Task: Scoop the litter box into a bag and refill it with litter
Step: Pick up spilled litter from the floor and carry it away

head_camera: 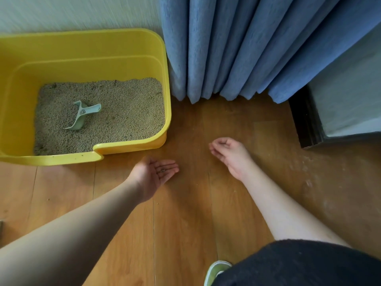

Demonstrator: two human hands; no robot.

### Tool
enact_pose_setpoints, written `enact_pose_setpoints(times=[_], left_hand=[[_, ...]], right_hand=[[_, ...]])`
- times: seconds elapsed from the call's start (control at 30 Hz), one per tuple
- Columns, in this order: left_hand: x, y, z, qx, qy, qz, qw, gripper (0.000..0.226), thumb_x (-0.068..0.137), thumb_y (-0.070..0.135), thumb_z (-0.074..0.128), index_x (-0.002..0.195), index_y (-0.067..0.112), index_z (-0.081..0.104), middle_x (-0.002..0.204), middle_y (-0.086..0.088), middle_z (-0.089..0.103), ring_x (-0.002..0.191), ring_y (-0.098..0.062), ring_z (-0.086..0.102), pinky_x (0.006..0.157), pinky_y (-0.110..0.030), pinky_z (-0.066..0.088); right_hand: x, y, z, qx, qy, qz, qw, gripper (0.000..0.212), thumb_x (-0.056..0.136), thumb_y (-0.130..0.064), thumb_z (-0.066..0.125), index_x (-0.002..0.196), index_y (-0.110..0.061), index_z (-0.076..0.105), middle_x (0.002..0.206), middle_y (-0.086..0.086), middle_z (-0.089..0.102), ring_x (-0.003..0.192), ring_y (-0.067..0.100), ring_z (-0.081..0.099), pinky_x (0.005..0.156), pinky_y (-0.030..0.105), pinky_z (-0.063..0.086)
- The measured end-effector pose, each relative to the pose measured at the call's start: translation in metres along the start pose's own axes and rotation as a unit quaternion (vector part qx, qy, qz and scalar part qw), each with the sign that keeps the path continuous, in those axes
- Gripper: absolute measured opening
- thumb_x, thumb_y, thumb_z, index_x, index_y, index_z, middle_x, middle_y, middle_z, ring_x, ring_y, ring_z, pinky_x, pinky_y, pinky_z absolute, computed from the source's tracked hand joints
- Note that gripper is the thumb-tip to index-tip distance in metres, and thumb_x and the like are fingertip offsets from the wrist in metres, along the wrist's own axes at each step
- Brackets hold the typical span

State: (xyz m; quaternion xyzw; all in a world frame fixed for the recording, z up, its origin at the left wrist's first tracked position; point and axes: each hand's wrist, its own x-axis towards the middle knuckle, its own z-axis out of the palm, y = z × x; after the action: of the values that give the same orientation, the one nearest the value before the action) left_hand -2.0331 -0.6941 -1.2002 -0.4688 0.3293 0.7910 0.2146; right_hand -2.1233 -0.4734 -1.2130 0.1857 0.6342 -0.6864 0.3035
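A yellow litter box (132, 44) stands on the wooden floor at the upper left, against the wall. Beige litter (127, 112) covers its bottom, and a pale green scoop (82, 116) lies on the litter. My left hand (153, 175) is held palm up just in front of the box's right corner, with a few litter grains resting in the cupped palm. My right hand (231, 154) hovers over the floor to the right, fingers loosely curled and apart, holding nothing. No bag is in view.
Blue curtains (247, 48) hang to the floor right of the box. A dark-framed piece of furniture (309, 124) stands at the right. Scattered grains and dust lie on the floor (309, 178). My knee in dark cloth and a green slipper (216, 271) show at the bottom.
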Motion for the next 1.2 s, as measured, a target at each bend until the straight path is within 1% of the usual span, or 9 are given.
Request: enact_pose_setpoints(times=[0.13,0.23,0.37,0.5,0.6,0.7,1.0,1.1,1.2], left_hand=[[-0.002,0.010,-0.018,0.018,0.028,0.011,0.999,0.049,0.098,0.017,0.022,0.102,-0.012,0.061,0.102,-0.027,0.068,0.098,-0.034,0.066,0.084,-0.033,0.052],[0.000,0.015,-0.020,0.017,0.027,0.017,0.999,0.050,0.099,0.018,0.021,0.101,-0.011,0.062,0.101,-0.026,0.069,0.096,-0.033,0.067,0.083,-0.033,0.053],[0.001,0.011,-0.018,0.010,0.015,0.011,1.000,0.051,0.099,0.019,0.021,0.100,-0.011,0.063,0.098,-0.026,0.069,0.095,-0.033,0.067,0.081,-0.032,0.053],[0.000,0.009,-0.022,0.020,0.005,0.009,1.000,0.052,0.099,0.020,0.022,0.101,-0.011,0.064,0.101,-0.026,0.069,0.095,-0.032,0.068,0.081,-0.031,0.054],[-0.002,0.012,-0.027,0.027,0.011,0.012,1.000,0.052,0.099,0.020,0.022,0.101,-0.010,0.064,0.101,-0.026,0.070,0.094,-0.031,0.069,0.081,-0.031,0.054],[-0.004,0.014,-0.031,0.030,0.009,0.016,0.999,0.051,0.099,0.020,0.023,0.100,-0.010,0.065,0.100,-0.026,0.070,0.093,-0.031,0.069,0.081,-0.031,0.054],[-0.008,0.016,-0.034,0.032,0.012,0.015,0.999,0.050,0.098,0.018,0.023,0.101,-0.010,0.064,0.104,-0.027,0.070,0.097,-0.032,0.069,0.087,-0.032,0.054],[-0.007,0.015,-0.034,0.029,0.015,0.013,0.999,0.050,0.098,0.018,0.023,0.101,-0.010,0.064,0.104,-0.027,0.069,0.097,-0.033,0.068,0.089,-0.033,0.053],[-0.005,0.010,-0.032,0.028,0.009,0.006,1.000,0.051,0.098,0.018,0.022,0.100,-0.010,0.064,0.102,-0.026,0.070,0.096,-0.033,0.069,0.088,-0.033,0.053]], right_hand=[[-0.018,0.027,0.018,0.023,-0.074,0.038,0.996,0.014,0.090,0.003,0.059,0.101,-0.005,0.063,0.093,0.009,0.068,0.087,0.014,0.065,0.081,0.021,0.055],[-0.021,0.038,0.035,0.030,-0.069,0.070,0.995,0.018,0.094,0.005,0.049,0.097,-0.004,0.064,0.082,0.007,0.064,0.074,0.012,0.059,0.065,0.017,0.051],[-0.014,0.040,0.049,-0.142,-0.018,0.009,0.990,0.021,0.095,-0.010,0.048,0.085,-0.013,0.067,0.068,-0.001,0.053,0.062,0.010,0.045,0.056,0.021,0.036],[-0.005,0.041,0.059,-0.460,-0.021,-0.185,0.868,0.013,0.089,-0.026,0.064,0.095,-0.015,0.065,0.060,-0.009,0.045,0.054,0.004,0.042,0.052,0.023,0.030],[0.006,0.041,0.071,-0.553,-0.065,-0.165,0.814,0.023,0.089,-0.025,0.064,0.111,-0.016,0.061,0.082,-0.005,0.056,0.077,0.012,0.057,0.065,0.022,0.031],[0.018,0.042,0.076,-0.582,-0.063,-0.098,0.805,0.025,0.090,-0.027,0.064,0.112,-0.016,0.061,0.114,0.005,0.061,0.100,0.024,0.058,0.075,0.026,0.040],[0.017,0.043,0.078,-0.599,-0.044,-0.116,0.791,0.016,0.095,-0.028,0.055,0.104,-0.019,0.065,0.107,0.002,0.061,0.091,0.020,0.058,0.074,0.029,0.044],[0.008,0.040,0.072,-0.531,-0.027,-0.160,0.832,0.009,0.094,-0.028,0.055,0.095,-0.022,0.062,0.078,-0.004,0.059,0.067,0.011,0.052,0.061,0.028,0.040],[-0.009,0.034,0.060,-0.237,0.008,-0.085,0.968,0.011,0.094,-0.025,0.057,0.101,-0.019,0.062,0.076,-0.004,0.057,0.067,0.010,0.050,0.063,0.025,0.042]])
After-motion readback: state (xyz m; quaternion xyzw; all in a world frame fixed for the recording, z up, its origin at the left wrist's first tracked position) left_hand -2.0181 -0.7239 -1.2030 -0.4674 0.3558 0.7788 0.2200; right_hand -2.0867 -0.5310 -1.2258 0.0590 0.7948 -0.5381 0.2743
